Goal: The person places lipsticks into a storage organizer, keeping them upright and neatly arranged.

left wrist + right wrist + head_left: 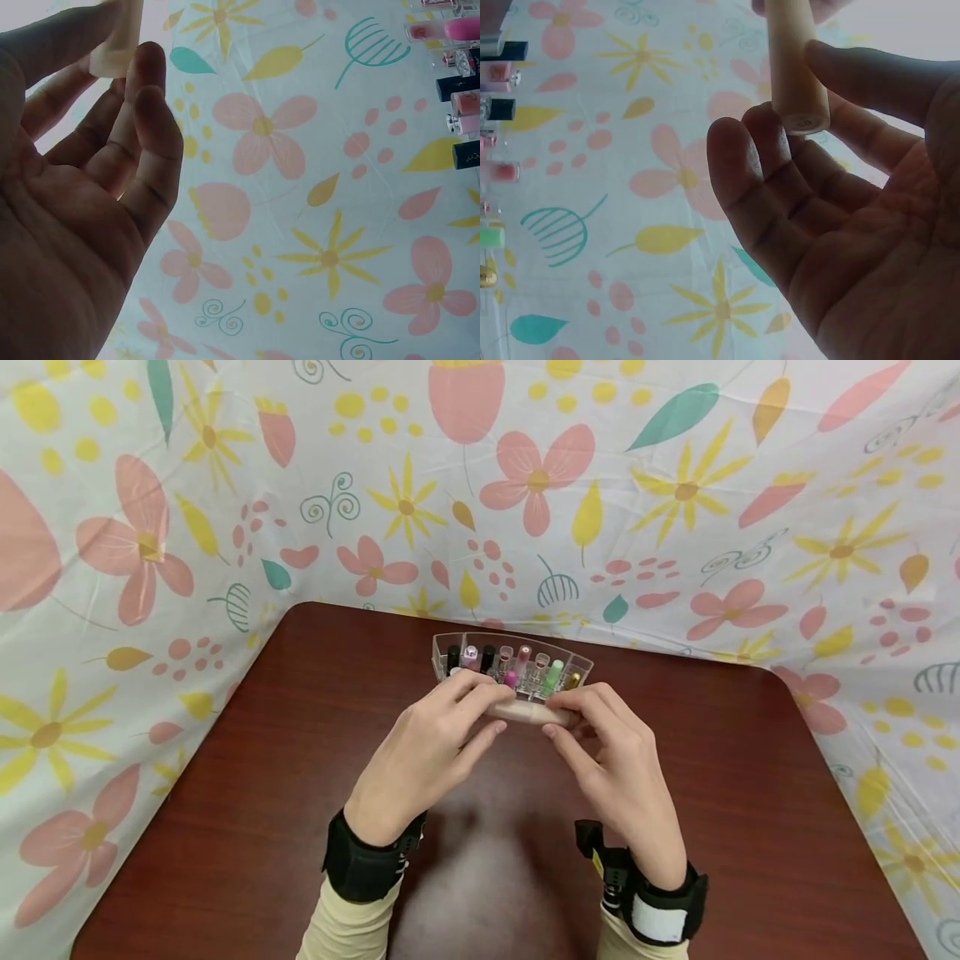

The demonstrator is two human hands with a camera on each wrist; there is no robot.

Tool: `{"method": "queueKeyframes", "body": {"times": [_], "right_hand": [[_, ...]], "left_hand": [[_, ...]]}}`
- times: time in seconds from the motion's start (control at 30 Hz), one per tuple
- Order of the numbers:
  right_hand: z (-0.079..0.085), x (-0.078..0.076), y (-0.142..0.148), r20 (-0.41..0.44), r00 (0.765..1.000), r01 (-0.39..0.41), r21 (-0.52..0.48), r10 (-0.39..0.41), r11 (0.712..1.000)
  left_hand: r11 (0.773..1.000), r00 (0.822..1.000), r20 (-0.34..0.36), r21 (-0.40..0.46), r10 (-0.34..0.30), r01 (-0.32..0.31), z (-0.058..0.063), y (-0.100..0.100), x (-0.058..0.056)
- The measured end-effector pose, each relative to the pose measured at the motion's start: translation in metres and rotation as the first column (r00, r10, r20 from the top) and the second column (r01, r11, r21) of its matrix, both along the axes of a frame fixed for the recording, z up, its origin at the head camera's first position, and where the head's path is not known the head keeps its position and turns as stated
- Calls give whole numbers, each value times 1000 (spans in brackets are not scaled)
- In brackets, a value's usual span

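Note:
A slim beige cosmetic tube [523, 712] lies level between my two hands, off the table. My left hand [423, 747] pinches its left end between thumb and fingers. At the other end, my right hand [618, 764] grips it the same way. The right wrist view shows the tube's round flat base [807, 122] with small, unreadable print. Just behind the hands stands a clear acrylic organizer [577, 662] of upright lip cosmetics, including a mint-green tube [552, 675] and a magenta cap [511, 678]. My fingers hide part of its front.
A dark reddish-brown table [315, 693] lies under everything. Flower-printed cloth [450, 485] hangs behind it and along both sides. The organizer stands near the table's back edge. Black camera straps [363, 864] wrap both wrists.

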State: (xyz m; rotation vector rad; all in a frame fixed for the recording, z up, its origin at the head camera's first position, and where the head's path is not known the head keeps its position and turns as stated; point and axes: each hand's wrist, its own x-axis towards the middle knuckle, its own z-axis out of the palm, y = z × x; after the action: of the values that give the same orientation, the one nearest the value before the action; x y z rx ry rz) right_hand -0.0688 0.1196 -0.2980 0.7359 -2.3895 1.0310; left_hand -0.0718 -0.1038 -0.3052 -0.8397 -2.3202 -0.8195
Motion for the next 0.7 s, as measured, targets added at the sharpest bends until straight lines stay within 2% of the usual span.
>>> {"method": "queueKeyframes", "body": {"times": [0.4,0.7], "right_hand": [[-1,-3,-4,9,1000,-8,-47,9,999],[0,-3,-2,-4,1000,-1,-90,0,996]], "left_hand": [[997,997,-41,-40,66,-68,-2,-2,-1],[999,997,-71,-11,34,-35,-2,3,-2]]}}
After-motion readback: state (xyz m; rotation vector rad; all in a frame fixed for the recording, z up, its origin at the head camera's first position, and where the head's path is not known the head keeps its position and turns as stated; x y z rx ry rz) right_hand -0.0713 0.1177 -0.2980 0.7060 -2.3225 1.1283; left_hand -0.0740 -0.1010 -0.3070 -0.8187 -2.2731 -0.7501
